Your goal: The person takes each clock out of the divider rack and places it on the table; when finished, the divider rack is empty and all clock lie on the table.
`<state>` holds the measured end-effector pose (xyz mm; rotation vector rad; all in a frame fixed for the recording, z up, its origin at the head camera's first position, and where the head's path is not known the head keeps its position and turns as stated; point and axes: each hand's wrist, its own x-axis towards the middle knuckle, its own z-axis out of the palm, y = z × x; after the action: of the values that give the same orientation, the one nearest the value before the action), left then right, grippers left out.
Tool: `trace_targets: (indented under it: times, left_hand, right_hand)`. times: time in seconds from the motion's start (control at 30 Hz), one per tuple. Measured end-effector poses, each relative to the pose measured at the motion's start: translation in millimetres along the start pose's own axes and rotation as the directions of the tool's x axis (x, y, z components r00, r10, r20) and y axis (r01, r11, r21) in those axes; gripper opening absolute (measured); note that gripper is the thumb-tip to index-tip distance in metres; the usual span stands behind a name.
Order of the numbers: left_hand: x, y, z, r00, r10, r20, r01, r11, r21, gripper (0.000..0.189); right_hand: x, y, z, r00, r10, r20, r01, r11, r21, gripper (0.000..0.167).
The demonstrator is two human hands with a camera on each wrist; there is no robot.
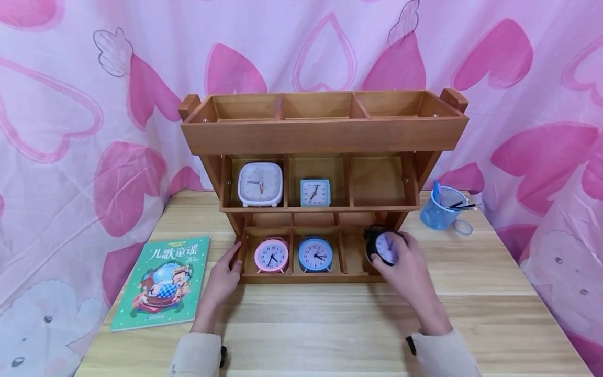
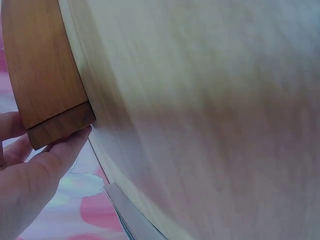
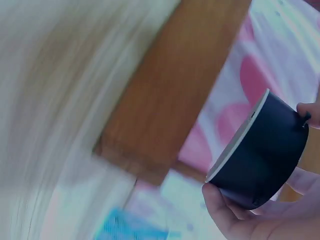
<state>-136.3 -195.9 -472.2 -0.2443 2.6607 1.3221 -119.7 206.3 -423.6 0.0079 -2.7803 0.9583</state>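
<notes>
My right hand (image 1: 406, 267) grips a round black alarm clock (image 1: 383, 248) at the bottom right compartment of a wooden shelf (image 1: 325, 137). In the right wrist view the fingers and thumb hold the clock's dark casing (image 3: 267, 150) by its sides. My left hand (image 1: 225, 277) holds the front left corner of the shelf's bottom tier, thumb on one side and fingers on another in the left wrist view. A pink alarm clock (image 1: 271, 256) and a blue alarm clock (image 1: 315, 255) stand in the other bottom compartments.
On the middle tier stand a white clock (image 1: 260, 183) and a small mint-edged square clock (image 1: 315, 193). A green book (image 1: 162, 283) lies at left. To the right are a blue mesh pen cup (image 1: 438, 212) and a tape roll (image 1: 463, 226). A pink heart-patterned curtain hangs behind.
</notes>
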Motion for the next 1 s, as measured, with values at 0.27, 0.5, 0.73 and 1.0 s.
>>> trace_targets:
  times: [0.27, 0.5, 0.73, 1.0]
  left_hand:
    - [-1.3, 4.1, -3.2, 1.0, 0.004, -0.02, -0.004, 1.0, 0.014, 0.053]
    - [-0.8, 2.5, 0.8, 1.0, -0.029, 0.01, 0.029, 0.999, -0.02, 0.054]
    - [0.0, 0.6, 3.1, 1.0, -0.028, 0.007, 0.028, 0.999, -0.017, 0.054]
    - [-1.9, 2.9, 0.5, 0.999, -0.033, 0.009, 0.033, 0.999, -0.013, 0.054]
  right_hand:
    - [1.3, 53, -29, 0.981, 0.154, -0.119, -0.153, 0.988, 0.012, 0.063]
    - [15.7, 106, -25, 0.976, 0.217, -0.032, -0.219, 0.973, -0.074, 0.064]
    - [23.2, 120, -25, 0.96, 0.266, 0.088, -0.255, 0.96, -0.119, 0.072]
    - [24.8, 107, -28, 0.966, 0.25, 0.064, -0.239, 0.96, -0.144, 0.067]
